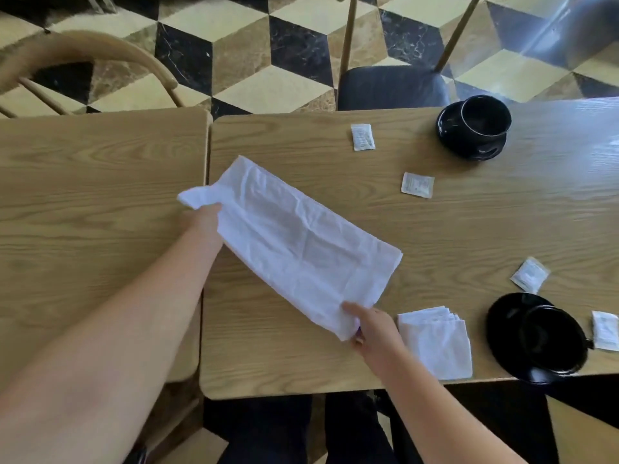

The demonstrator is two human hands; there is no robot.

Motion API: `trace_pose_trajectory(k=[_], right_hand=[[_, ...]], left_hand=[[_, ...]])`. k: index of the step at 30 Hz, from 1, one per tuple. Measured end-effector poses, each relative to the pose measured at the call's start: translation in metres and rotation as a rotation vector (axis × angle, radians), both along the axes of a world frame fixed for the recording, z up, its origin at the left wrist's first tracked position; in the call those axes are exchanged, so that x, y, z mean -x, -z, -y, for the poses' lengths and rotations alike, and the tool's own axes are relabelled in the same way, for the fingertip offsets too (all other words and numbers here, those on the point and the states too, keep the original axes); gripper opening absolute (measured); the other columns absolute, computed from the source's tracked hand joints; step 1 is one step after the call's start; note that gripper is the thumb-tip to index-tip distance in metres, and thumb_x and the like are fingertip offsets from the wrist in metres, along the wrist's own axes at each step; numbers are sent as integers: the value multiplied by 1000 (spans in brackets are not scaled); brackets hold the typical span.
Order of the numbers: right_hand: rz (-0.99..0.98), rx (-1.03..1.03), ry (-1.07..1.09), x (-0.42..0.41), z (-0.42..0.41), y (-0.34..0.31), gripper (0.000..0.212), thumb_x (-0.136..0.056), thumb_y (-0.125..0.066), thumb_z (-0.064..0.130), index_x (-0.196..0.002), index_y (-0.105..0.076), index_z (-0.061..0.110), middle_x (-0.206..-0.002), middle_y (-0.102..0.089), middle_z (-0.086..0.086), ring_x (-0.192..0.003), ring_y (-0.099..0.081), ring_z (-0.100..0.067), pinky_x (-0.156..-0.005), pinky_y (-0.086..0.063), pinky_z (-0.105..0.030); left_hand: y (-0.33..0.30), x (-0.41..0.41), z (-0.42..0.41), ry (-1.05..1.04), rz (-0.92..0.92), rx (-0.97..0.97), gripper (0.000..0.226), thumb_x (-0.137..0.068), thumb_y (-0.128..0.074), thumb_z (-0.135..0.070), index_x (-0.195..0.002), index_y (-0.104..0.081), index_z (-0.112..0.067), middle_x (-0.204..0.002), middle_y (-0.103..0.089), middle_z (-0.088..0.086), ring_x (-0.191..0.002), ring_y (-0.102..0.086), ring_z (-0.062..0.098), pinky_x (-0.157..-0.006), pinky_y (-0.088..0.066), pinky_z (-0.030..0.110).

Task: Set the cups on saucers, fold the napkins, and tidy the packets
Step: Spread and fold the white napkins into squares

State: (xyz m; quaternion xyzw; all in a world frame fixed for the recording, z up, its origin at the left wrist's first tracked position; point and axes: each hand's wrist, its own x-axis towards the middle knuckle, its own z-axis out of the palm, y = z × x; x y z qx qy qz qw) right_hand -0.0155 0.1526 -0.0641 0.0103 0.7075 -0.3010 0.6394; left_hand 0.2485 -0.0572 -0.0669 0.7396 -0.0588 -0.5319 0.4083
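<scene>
Near the worktop's (469, 229) front edge, a crumpled white cloth napkin (301, 249) is pinched at opposite ends by left hand (201, 219) and right hand (371, 324); corners should be matched before creasing.

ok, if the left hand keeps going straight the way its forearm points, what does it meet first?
The left hand points up and right, gripping the unfolded napkin's far end. Beyond that the line looks like bare table, passing left of the nearest packet, then the far edge. Depth is unclear.
</scene>
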Motion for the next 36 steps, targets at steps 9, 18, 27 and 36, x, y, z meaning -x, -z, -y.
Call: trace_pose_trajectory(k=[9, 18, 27, 36], right_hand=[[394, -185, 179, -106, -19, -3, 31, -89, -76, 16, -116, -65, 5, -108, -76, -18, -98, -75, -33, -74, -63, -40], [-5, -167, -1027, -65, 27, -29, 46, -92, -66, 47, -90, -74, 1, -71, -78, -9, -57, -73, -14, -53, -59, -24], [-837, -45, -1093, 5, 40, -20, 41, -84, -66, 45, -107, -53, 14, -106, -62, -3, -106, -60, -31, -85, -46, -38], [-416, -143, -1098, 14, 1, -30, 26, -88, -69, 24, -105, -68, 5, -93, -69, -7, -81, -66, -23, -70, -53, -32]], left_hand=[[2, 14, 48, 321, 12, 29, 45, -91, -72, -11, -132, -59, 2, -123, -68, 20, -110, -69, 32, -94, -56, 51], [14, 10, -131, 443, 162, -276, 24, -85, -76, -31, -81, -69, -9, -75, -75, 8, -55, -69, 19, -50, -54, 27], [12, 44, -208, 370, -97, -376, 11, -92, -70, -12, -98, -65, -5, -112, -71, 19, -101, -69, 36, -86, -60, 49], [-17, 25, -254, 567, -146, -470, 27, -95, -63, -5, -121, -61, 0, -82, -79, 12, -67, -77, 22, -59, -59, 34]])
